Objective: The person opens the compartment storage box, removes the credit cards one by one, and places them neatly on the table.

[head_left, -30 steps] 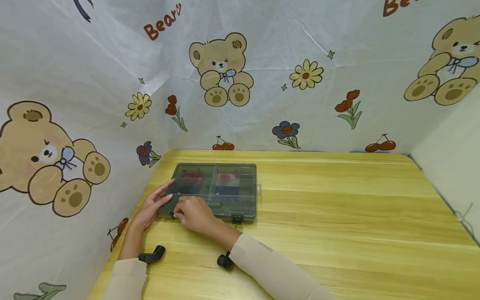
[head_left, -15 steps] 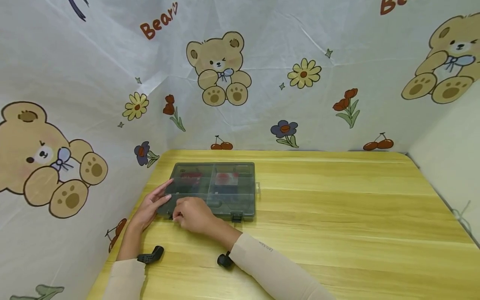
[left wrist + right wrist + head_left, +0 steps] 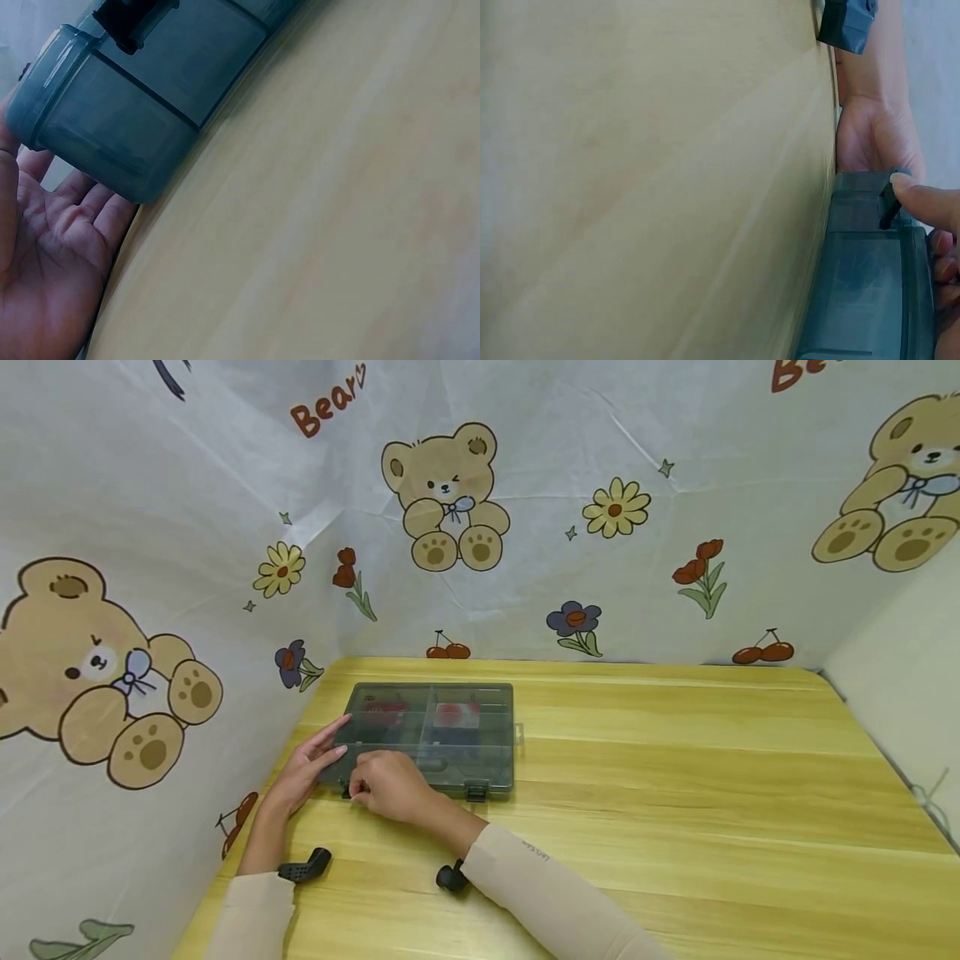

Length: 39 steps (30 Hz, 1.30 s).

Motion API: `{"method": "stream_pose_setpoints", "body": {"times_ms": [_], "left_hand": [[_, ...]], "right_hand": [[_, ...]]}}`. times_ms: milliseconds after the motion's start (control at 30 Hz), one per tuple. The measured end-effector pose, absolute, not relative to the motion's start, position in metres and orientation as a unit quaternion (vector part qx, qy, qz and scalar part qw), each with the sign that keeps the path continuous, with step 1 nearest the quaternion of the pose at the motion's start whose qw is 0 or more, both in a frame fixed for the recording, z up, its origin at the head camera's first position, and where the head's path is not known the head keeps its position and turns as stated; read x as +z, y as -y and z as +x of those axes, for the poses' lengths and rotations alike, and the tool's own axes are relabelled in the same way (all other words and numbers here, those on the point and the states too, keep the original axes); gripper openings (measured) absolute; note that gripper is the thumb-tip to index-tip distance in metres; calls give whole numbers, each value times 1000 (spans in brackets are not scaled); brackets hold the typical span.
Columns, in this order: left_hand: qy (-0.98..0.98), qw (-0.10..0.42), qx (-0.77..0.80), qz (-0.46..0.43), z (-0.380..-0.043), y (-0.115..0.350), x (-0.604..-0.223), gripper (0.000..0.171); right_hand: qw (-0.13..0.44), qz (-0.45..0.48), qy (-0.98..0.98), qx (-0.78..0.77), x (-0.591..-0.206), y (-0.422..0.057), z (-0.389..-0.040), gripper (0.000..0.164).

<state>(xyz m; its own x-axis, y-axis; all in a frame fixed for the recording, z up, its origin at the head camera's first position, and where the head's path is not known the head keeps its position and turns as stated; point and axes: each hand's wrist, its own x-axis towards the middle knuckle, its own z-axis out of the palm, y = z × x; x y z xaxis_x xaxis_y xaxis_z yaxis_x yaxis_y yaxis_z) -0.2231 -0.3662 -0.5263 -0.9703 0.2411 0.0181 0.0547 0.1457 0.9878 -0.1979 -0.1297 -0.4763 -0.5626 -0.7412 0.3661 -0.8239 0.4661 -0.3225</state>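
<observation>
A translucent grey-green compartment box (image 3: pixel 480 760) lies with its lid down on the wooden table. Red and white items (image 3: pixel 457 715) show through the lid. My left hand (image 3: pixel 298 774) holds against the box's left end, thumb on the lid and straight fingers along the side wall; its palm (image 3: pixel 56 262) faces the box in the left wrist view. At the front left, my right hand (image 3: pixel 393 787) has its thumb (image 3: pixel 930 206) on the black latch (image 3: pixel 889 204), while its other fingers (image 3: pixel 945 266) curl over the lid.
A second black latch (image 3: pixel 477 792) sits at the box's front right, and a clear tab (image 3: pixel 518 737) sticks out from its right side. Wrist cameras (image 3: pixel 307 866) are worn on both arms. A bear-print cloth (image 3: pixel 525 577) hangs behind and left of the table (image 3: pixel 675 793).
The head view shifts slightly. Both hands and the box keep the same places relative to each other.
</observation>
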Motion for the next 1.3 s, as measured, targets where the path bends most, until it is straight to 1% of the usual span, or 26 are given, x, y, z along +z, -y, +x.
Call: {"method": "stream_pose_setpoints", "body": {"times_ms": [200,300,467,633,833,1100,1300], "left_hand": [[-748,75,651,104,-224,366,-528,60],[-746,74,654,105,-225,366,-528,60],[-747,72,652,103,-223,366,-529,59],[-752,72,648,99,-218,368,-530,58],[-755,71,644,99,-217,368,-528,57],[-761,74,637,102,-219,366,-525,58],[-752,75,647,100,-219,364,-525,57]], "right_hand": [[100,462,857,206,-478,131,-197,21],[100,469,853,206,-477,129,-198,21],[47,481,832,271,-469,120,-199,9],[-5,481,805,347,-459,103,-196,16],[-34,454,801,388,-447,76,-190,21],[-9,401,817,415,-432,33,-183,22],[28,356,811,464,-439,7,-188,23]]}}
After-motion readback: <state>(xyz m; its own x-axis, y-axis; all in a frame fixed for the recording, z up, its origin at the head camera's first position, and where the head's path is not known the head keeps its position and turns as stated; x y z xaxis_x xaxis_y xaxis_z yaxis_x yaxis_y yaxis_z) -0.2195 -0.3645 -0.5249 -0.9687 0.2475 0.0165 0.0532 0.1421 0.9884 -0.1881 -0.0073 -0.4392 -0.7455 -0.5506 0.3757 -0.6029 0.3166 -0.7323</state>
